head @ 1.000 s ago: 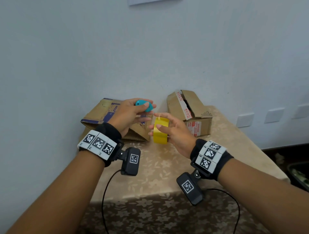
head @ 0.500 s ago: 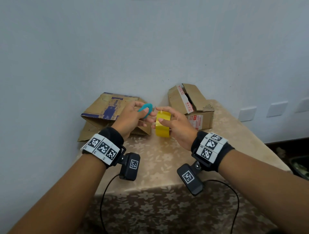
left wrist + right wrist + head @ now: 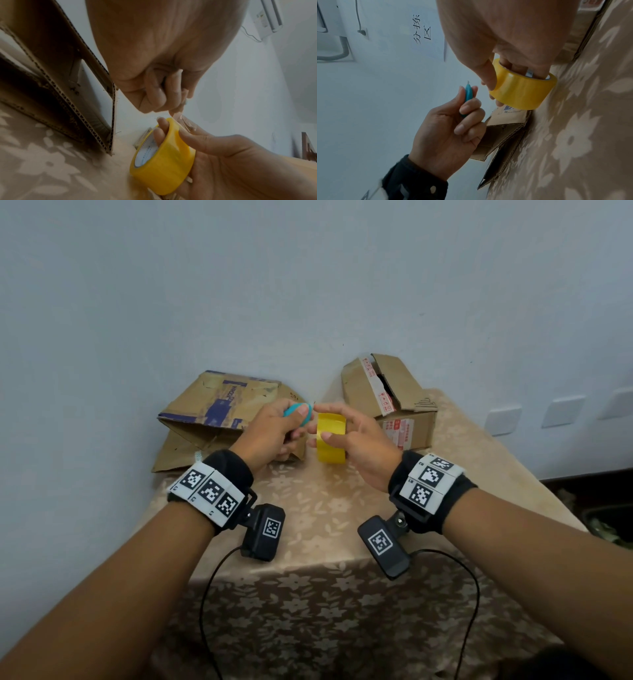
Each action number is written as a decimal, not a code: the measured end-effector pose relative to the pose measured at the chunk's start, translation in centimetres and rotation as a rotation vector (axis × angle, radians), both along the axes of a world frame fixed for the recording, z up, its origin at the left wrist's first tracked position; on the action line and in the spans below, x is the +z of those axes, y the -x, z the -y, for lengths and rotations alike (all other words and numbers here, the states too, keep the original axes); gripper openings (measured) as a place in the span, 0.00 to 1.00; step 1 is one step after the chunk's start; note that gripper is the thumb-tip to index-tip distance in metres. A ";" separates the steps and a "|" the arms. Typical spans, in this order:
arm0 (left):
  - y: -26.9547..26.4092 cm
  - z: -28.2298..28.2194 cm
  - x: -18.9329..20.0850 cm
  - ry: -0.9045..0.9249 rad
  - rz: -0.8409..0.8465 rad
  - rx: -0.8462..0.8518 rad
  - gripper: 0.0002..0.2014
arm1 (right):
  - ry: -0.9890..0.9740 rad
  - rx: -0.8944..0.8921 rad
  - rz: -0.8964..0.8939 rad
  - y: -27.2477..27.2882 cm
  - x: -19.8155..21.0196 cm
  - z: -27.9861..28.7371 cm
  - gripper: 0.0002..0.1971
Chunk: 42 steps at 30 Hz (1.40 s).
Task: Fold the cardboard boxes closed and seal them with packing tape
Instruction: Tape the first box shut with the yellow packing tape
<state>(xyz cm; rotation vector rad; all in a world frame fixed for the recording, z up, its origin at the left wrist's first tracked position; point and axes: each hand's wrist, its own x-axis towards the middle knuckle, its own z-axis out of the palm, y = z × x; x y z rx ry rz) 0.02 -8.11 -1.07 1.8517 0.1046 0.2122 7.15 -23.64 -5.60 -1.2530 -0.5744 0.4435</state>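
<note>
My right hand [image 3: 337,426] holds a yellow packing tape roll [image 3: 330,440] upright above the table, fingers through its core [image 3: 522,93], thumb on its outer face. My left hand [image 3: 296,422] grips a small teal cutter [image 3: 297,413], whose blade tip [image 3: 468,82] points up just left of the roll. In the left wrist view the curled left fingers [image 3: 164,93] sit right above the tape roll [image 3: 163,155]. A collapsed cardboard box [image 3: 219,412] lies behind the left hand. A smaller cardboard box [image 3: 407,419] with raised flaps stands behind the right hand.
The table wears a beige floral cloth [image 3: 325,508] and stands against a pale wall [image 3: 308,285]. Its front edge drops near my wrists. Wall sockets [image 3: 503,421] sit at the right. A dark floor area [image 3: 582,501] lies beyond the table's right side.
Both hands stayed together over the table. The left hand turned the cutter and brought it close against the top of the tape roll. The boxes have not moved.
</note>
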 end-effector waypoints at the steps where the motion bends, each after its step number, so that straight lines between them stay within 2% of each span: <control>1: 0.2 0.1 0.0 0.005 -0.018 -0.027 0.11 | 0.007 0.005 0.018 0.0 -0.1 0.0 0.23; 4: 0.3 0.2 0.0 0.001 -0.078 -0.081 0.12 | 0.021 0.021 0.071 0.0 -0.3 0.0 0.22; 14: 0.1 -0.2 -0.3 0.018 -0.256 -0.010 0.11 | 0.077 0.037 0.169 0.2 -0.4 -0.1 0.22; 26: 0.5 0.0 -0.2 0.070 -0.314 0.047 0.17 | 0.123 0.047 0.199 0.2 -0.8 0.0 0.22; 30: 0.5 -0.4 -0.4 0.082 -0.322 0.130 0.16 | 0.123 0.056 0.187 0.3 -0.7 0.0 0.22; 34: 0.1 -1.2 -0.5 -0.165 -0.341 0.206 0.11 | 0.119 0.058 0.161 0.4 -0.5 0.0 0.22; 38: 0.4 -1.3 0.0 -0.367 -0.412 0.124 0.14 | 0.124 0.058 0.090 0.2 -0.3 -0.3 0.23; 40: 0.7 -1.0 0.4 -0.539 -0.329 0.155 0.11 | 0.125 0.066 0.065 0.2 -0.2 -0.3 0.22; 42: 0.5 -1.1 0.7 -0.647 -0.170 0.264 0.11 | 0.141 0.060 0.054 0.3 0.0 -0.2 0.20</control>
